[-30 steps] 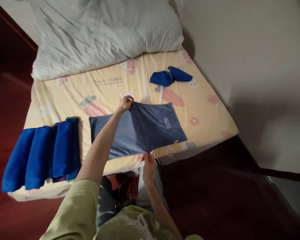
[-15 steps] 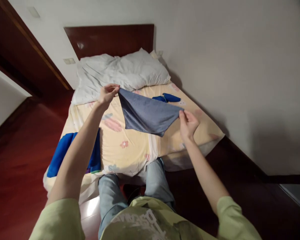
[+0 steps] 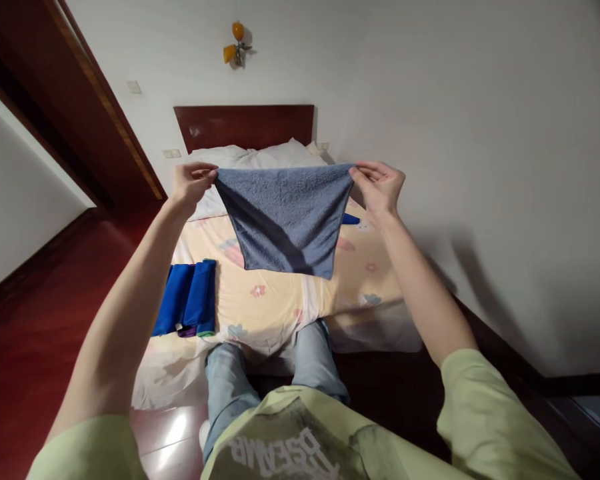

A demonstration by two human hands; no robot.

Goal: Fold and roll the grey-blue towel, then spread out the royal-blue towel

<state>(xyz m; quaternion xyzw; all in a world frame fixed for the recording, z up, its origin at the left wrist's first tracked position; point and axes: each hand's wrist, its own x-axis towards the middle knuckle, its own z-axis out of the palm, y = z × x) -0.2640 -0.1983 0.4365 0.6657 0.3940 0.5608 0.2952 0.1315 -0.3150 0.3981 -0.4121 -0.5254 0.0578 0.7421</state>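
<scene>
Both hands pinch-closed on the grey-blue towel [image 3: 286,220]: left hand [image 3: 190,185] has thumb and fingers clamped on the top left corner, right hand [image 3: 379,185] the same on the top right corner, top edge pulled nearly taut between them. Head view, only one there is. Change vs a second ago: then the towel lay flat on the bed with the hands on its far and near edges; half a second ago it was off the sheet, slack and skewed, right hand low; now it is fully airborne at about chest height, both corners level, arms spread. Read: pickup is done and the cloth is opened out for a square-up, nothing folded yet. Towel looks like plain terry, one layer, hanging free in front of the bed [image 3: 280,300], lower edge tapering to a point toward the right, a soft diagonal crease across the middle, no contact with the sheet. Behind it the white pillow [image 3: 260,157] and dark headboard [image 3: 244,125]. On the sheet at left, a row of folded bright blue towels [image 3: 187,299]; a scrap of another blue cloth [image 3: 351,219] shows just past the right edge of the held one.
</scene>
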